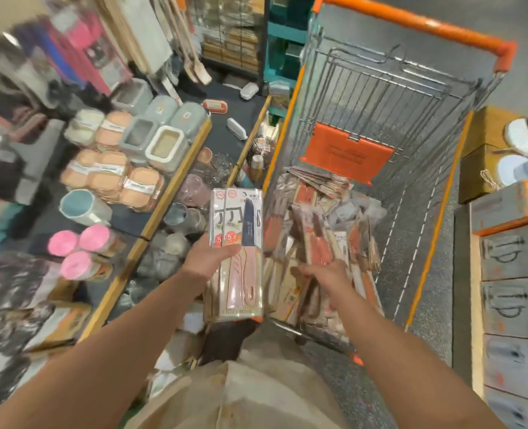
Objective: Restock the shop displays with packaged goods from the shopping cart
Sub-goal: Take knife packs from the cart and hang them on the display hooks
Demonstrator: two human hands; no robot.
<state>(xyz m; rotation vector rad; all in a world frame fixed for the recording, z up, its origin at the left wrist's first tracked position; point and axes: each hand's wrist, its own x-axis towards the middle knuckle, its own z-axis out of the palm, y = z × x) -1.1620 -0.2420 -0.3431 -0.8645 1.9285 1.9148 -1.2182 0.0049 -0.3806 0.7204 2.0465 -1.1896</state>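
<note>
My left hand (208, 261) grips a small stack of packaged knives (241, 274), each with a dark blade and a pink handle, held upright beside the cart's left wall. My right hand (324, 275) reaches down into the wire shopping cart (436, 230) and its fingers curl around another long packaged item (318, 243) in the pile. Several more packaged goods (346, 212) lie heaped in the near end of the cart.
The display shelf (176, 168) on the left holds orange and grey lidded containers (123, 178), pink cups (76, 249) and glassware below. The cart's orange handle (411, 20) is far from me. Stacked cardboard boxes (516, 274) stand on the right. Another person's feet (526, 140) show at the right edge.
</note>
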